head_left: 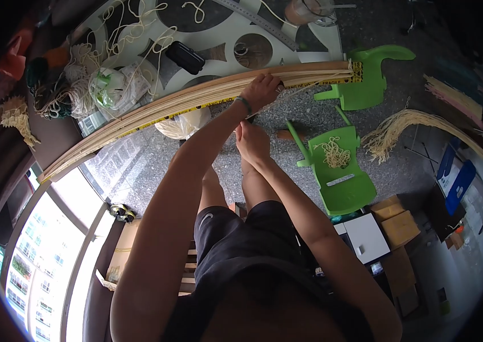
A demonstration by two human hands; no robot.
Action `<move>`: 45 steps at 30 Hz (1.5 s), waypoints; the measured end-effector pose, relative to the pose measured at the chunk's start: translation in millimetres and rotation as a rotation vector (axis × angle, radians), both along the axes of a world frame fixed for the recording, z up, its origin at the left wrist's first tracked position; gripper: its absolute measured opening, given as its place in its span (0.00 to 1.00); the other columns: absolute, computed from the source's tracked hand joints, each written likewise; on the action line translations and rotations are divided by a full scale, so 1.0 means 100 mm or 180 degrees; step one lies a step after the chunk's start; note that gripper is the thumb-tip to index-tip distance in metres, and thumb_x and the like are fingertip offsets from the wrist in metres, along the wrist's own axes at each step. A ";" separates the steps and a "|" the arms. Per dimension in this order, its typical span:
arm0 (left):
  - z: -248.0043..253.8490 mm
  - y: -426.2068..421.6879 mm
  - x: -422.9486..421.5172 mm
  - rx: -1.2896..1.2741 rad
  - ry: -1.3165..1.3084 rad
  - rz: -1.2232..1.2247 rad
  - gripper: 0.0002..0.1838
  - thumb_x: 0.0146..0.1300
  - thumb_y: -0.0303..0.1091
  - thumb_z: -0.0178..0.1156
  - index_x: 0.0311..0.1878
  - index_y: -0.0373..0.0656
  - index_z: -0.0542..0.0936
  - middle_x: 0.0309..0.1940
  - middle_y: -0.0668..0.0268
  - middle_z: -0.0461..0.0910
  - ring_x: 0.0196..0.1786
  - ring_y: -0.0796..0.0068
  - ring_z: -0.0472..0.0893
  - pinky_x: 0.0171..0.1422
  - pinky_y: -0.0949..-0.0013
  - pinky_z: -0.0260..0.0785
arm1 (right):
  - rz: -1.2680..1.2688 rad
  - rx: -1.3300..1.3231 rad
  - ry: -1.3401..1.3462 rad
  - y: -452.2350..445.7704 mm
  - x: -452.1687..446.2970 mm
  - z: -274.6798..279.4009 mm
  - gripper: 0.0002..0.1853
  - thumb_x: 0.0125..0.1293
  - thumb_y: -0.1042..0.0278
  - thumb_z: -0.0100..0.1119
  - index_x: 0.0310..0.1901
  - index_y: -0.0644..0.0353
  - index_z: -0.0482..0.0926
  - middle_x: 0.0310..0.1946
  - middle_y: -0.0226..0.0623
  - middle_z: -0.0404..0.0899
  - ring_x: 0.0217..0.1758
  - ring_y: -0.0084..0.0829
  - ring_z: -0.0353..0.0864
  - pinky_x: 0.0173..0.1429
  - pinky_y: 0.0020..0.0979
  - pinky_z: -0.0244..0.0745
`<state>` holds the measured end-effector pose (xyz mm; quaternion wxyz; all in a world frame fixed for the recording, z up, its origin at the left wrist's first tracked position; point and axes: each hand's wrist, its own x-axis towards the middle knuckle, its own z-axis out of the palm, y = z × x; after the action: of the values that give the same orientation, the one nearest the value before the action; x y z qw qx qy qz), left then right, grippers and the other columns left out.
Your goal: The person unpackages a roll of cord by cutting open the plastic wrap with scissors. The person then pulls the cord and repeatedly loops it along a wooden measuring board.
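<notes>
A long wooden board (pixel 310 70) spans the view, with many cream cords (pixel 196 98) stretched along it. Yellow printed tape (pixel 218 102) runs along its near edge. My left hand (pixel 261 92) is on the board near its right part, fingers curled over the cords. A small dark thing shows by its fingertips; I cannot make out what it is. Just below, my right hand (pixel 253 143) is closed in a fist, and a thin cord end seems to come from its top. What lies inside the fist is hidden.
A glass table (pixel 278 57) behind holds a black case (pixel 185 57), a metal ruler (pixel 264 24), a glass mug (pixel 310 10) and tangled cords (pixel 117 28). Green chairs (pixel 347 191) stand at right, one bearing a cord bundle (pixel 335 154). Boxes (pixel 398 222) sit lower right.
</notes>
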<state>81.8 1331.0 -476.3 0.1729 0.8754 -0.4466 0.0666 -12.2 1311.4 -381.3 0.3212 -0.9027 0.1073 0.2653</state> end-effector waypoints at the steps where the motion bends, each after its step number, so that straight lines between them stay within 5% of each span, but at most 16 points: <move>1: -0.02 0.07 -0.05 -0.0201 0.0164 0.0252 0.04 0.53 0.33 0.49 0.31 0.46 0.72 0.29 0.70 0.68 0.35 0.74 0.71 0.39 0.71 0.66 | -0.0024 0.0007 0.0003 0.00 -0.01 -0.01 0.09 0.58 0.63 0.46 0.29 0.60 0.71 0.21 0.46 0.74 0.26 0.44 0.75 0.30 0.41 0.71; 10: 0.09 0.67 -0.29 0.0406 0.0884 0.1186 0.06 0.51 0.30 0.50 0.33 0.45 0.72 0.31 0.63 0.69 0.36 0.66 0.73 0.37 0.67 0.68 | -0.0120 -0.0014 0.0066 0.00 -0.07 -0.02 0.13 0.60 0.61 0.43 0.28 0.62 0.71 0.23 0.49 0.74 0.29 0.49 0.74 0.34 0.44 0.68; 12: 0.08 0.66 -0.29 0.0072 0.0886 0.1295 0.09 0.50 0.31 0.53 0.36 0.41 0.73 0.28 0.62 0.70 0.35 0.58 0.73 0.39 0.58 0.67 | -0.0127 -0.0001 0.0107 -0.01 -0.07 -0.03 0.13 0.60 0.60 0.43 0.28 0.62 0.71 0.21 0.49 0.73 0.29 0.49 0.74 0.34 0.44 0.68; 16: 0.15 0.68 -0.24 -0.0177 0.1241 0.1623 0.14 0.49 0.31 0.54 0.41 0.40 0.72 0.28 0.61 0.73 0.34 0.54 0.74 0.42 0.57 0.67 | -0.0148 0.0036 -0.0061 0.00 -0.08 -0.06 0.14 0.60 0.60 0.43 0.27 0.62 0.70 0.21 0.49 0.73 0.28 0.50 0.73 0.33 0.45 0.67; 19: 0.27 0.81 -0.05 -0.0066 0.2470 0.1557 0.17 0.52 0.32 0.55 0.44 0.36 0.71 0.31 0.59 0.77 0.35 0.58 0.77 0.41 0.61 0.69 | -0.0153 0.0027 -0.0045 0.02 -0.09 -0.08 0.12 0.61 0.60 0.43 0.27 0.60 0.70 0.21 0.47 0.74 0.28 0.48 0.74 0.32 0.44 0.69; 21: 0.28 0.89 0.16 -0.0076 0.4465 0.1253 0.21 0.54 0.36 0.56 0.48 0.31 0.68 0.33 0.56 0.77 0.33 0.66 0.80 0.36 0.68 0.72 | -0.0196 0.0015 -0.0055 0.03 -0.10 -0.10 0.12 0.60 0.60 0.43 0.27 0.59 0.69 0.21 0.46 0.73 0.27 0.47 0.74 0.32 0.43 0.69; 24: 0.30 0.92 0.27 -0.0452 0.5000 0.1597 0.24 0.55 0.38 0.57 0.48 0.28 0.66 0.32 0.56 0.77 0.31 0.72 0.80 0.32 0.75 0.74 | -0.0169 -0.0067 -0.0100 0.03 -0.11 -0.09 0.12 0.60 0.60 0.44 0.26 0.59 0.69 0.20 0.46 0.74 0.26 0.47 0.74 0.31 0.43 0.69; 32: 0.38 0.87 0.42 0.0103 0.4846 0.1323 0.20 0.56 0.41 0.54 0.43 0.31 0.71 0.33 0.54 0.76 0.32 0.68 0.80 0.34 0.73 0.74 | -0.0138 -0.0082 -0.0318 0.01 -0.13 -0.06 0.12 0.60 0.60 0.44 0.26 0.59 0.69 0.20 0.45 0.74 0.26 0.47 0.74 0.31 0.43 0.69; 34: 0.35 0.87 0.41 0.0690 0.3202 0.1002 0.21 0.55 0.47 0.53 0.36 0.34 0.74 0.31 0.55 0.76 0.36 0.63 0.78 0.39 0.67 0.69 | -0.0173 -0.0075 -0.0298 0.01 -0.12 -0.05 0.12 0.60 0.60 0.44 0.26 0.59 0.69 0.20 0.45 0.74 0.26 0.47 0.74 0.31 0.43 0.69; 45: 0.35 0.89 0.51 0.0693 0.3842 0.0851 0.21 0.53 0.49 0.55 0.32 0.35 0.74 0.29 0.55 0.76 0.35 0.62 0.78 0.40 0.66 0.67 | -0.0119 -0.0070 -0.0183 0.01 -0.09 -0.01 0.12 0.61 0.60 0.42 0.27 0.60 0.69 0.20 0.45 0.74 0.26 0.47 0.75 0.31 0.44 0.70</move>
<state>133.2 1419.6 -441.4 0.2947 0.8196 -0.1612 -0.4642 -21.0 1312.6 -382.3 0.3190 -0.9113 0.1178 0.2321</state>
